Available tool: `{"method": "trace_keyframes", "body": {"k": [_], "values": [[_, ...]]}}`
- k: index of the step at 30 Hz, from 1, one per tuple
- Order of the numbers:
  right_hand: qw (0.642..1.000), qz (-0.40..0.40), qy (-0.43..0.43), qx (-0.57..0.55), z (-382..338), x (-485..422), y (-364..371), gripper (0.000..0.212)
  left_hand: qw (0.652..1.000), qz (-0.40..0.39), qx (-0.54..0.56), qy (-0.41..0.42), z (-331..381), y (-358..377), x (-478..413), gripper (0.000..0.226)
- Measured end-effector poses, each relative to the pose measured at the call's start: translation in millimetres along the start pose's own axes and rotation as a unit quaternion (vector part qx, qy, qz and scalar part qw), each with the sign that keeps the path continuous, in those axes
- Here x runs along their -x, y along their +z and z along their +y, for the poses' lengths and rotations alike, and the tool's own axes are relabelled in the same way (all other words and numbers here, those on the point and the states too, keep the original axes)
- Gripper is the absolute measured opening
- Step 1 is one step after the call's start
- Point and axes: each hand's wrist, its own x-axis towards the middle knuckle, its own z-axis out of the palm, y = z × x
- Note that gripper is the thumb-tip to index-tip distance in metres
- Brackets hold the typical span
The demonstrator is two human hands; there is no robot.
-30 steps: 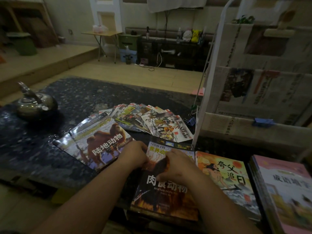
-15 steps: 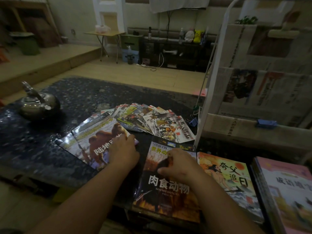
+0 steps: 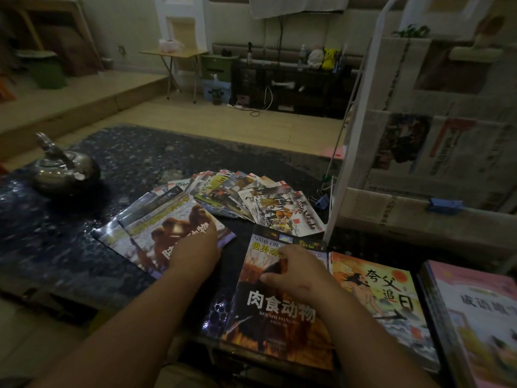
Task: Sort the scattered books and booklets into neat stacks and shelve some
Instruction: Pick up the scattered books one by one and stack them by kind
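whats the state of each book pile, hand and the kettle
left hand: flat on the camel book
right hand: resting on the dark animal book
camel book: closed, atop a skewed pile
dark animal book: closed, face up
small booklets: fanned out, overlapping
orange book: closed, face up
kettle: upright, lid on

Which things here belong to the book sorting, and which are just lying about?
Job: camel book under left hand; carnivore book under right hand; fanned booklets; orange book; pink book; newspaper-lined rack.
Lying about: kettle; binder clip; folding table; plush toys.
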Motion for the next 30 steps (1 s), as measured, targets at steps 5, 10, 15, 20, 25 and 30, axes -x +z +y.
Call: {"method": "trace_keyframes", "body": {"k": [5, 10, 15, 20, 25, 30], "values": [[1.0, 0.002, 0.006, -0.005, -0.3, 1.2, -0.8, 0.07, 0.999, -0.018, -0.038, 0.008, 7.3, -5.6, 0.2, 0.028], [1.0, 0.001, 0.01, -0.011, -0.8, 0.8, -2.1, 0.066, 0.995, 0.045, -0.071, 0.053, -3.0, 8.3, 5.8, 0.047], [1.0, 0.0, 0.012, -0.016, 0.0, -0.9, -0.4, 0.077, 1.0, 0.002, 0.019, 0.011, -13.0, 14.3, -2.1, 0.07], [1.0, -0.004, 0.009, -0.019, 1.0, -1.1, -1.0, 0.079, 0.998, 0.011, -0.017, 0.06, -0.1, 4.2, 1.8, 0.036], [1.0, -0.004, 0.007, -0.016, 1.9, 0.3, -1.0, 0.074, 0.999, 0.006, -0.005, 0.036, 2.6, 2.4, 0.5, 0.046], [1.0, 0.004, 0.006, -0.025, -0.5, -2.3, -0.2, 0.072, 1.0, 0.008, -0.001, 0.015, 1.3, -7.8, 0.9, 0.054]]}}
